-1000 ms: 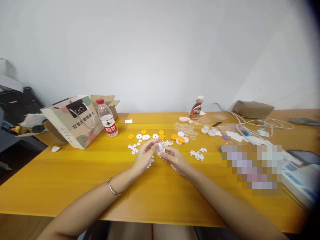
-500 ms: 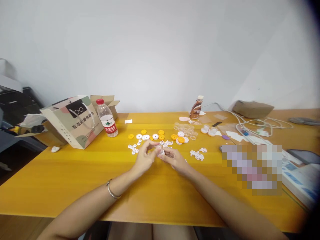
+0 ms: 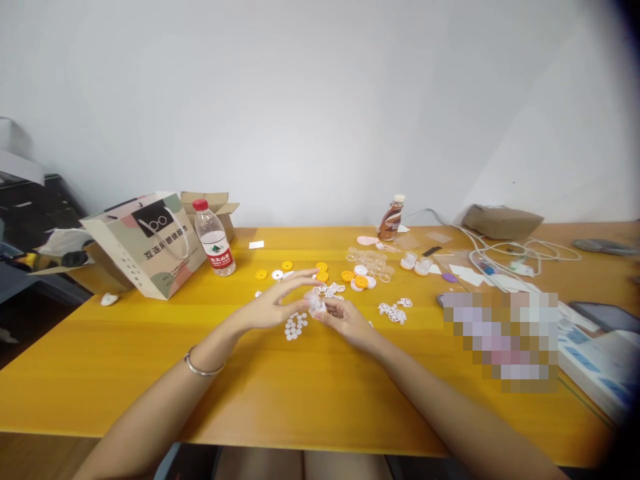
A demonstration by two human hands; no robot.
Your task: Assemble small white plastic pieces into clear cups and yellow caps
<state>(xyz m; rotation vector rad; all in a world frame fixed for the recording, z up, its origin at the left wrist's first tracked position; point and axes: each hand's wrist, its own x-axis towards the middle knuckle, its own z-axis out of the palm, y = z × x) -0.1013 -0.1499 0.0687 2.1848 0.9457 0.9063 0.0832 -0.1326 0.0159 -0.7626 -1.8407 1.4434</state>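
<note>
Right hand [image 3: 345, 316] low over the yellow worktop [image 3: 150, 360], fingertips pinched on a small clear piece [image 3: 316, 304]; exact shape too small to tell. Left hand [image 3: 275, 303] just beside it, fingers spread and loose, gripping nothing, index stretched out above the piece, bangle [image 3: 203, 367] on the wrist. Hands close together but not clasped.

Under the left fingers, a cluster of white discs [image 3: 295, 325] flat on the worktop. Just behind the hands, more white bits [image 3: 330, 289]; to the right, another small white heap [image 3: 394, 311]. Farther back, a row of yellow rings [image 3: 261, 274] and white rings [image 3: 277, 274], then clear rings [image 3: 370, 257] toward the back.

Left of centre, water bottle [image 3: 214, 239] upright with red cap, next to a paper bag [image 3: 145, 243] and an open box [image 3: 217, 203] behind it. At the back, brown bottle [image 3: 391, 218] upright. Far right, cables [image 3: 520, 253] in a tangle, a brown packet [image 3: 503, 220], and a book [image 3: 595, 357] near the edge.
</note>
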